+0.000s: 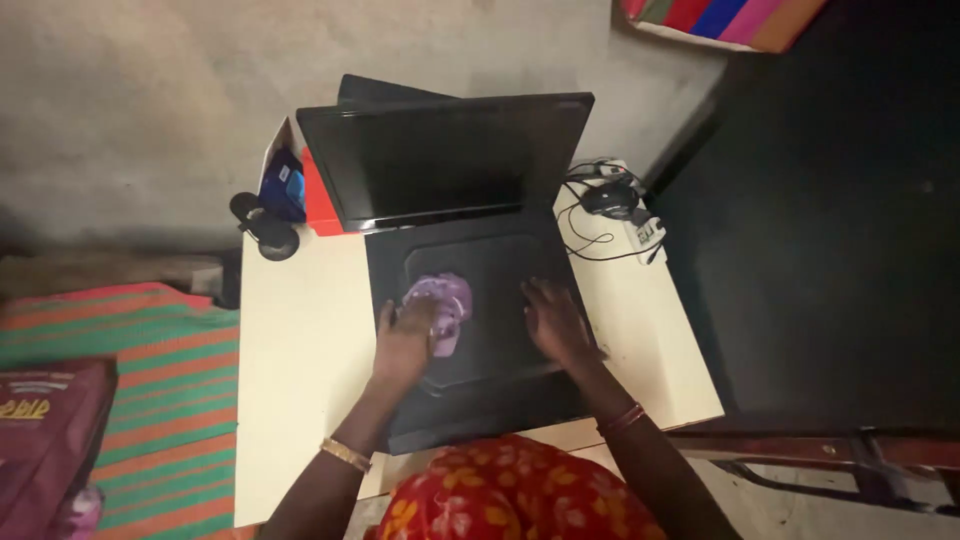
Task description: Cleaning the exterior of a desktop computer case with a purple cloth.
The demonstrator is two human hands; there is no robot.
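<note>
Lilac cloth (442, 306) lies bunched under your left hand (405, 340), just left of the frame's centre, on the dark base of an open black laptop (470, 300). Your left fingers (415, 312) are curled down on the cloth's lower left edge and press it flat against the laptop's deck; most of the cloth shows above and to the right of the hand. Your right hand (555, 322) rests palm down on the same deck, a little right of centre, its fingers (535, 295) spread wide and holding nothing. The two hands are apart, with bare dark surface between them.

The laptop's screen stands tilted back toward the upper middle of the frame, dark and unlit. The laptop sits on a pale bench (300, 340) that runs from the lower left to the right of centre. At the upper right corner of the bench lies a black mouse (610, 200) with its cord looped beside the laptop. In the upper left of the bench stands a red and blue box (300, 190), partly behind the screen, and just left of it a small round black object (265, 228), perhaps a stand or a lamp; the light is too dim to tell. A striped green and orange mat (150, 380) covers the floor at the lower left.
</note>
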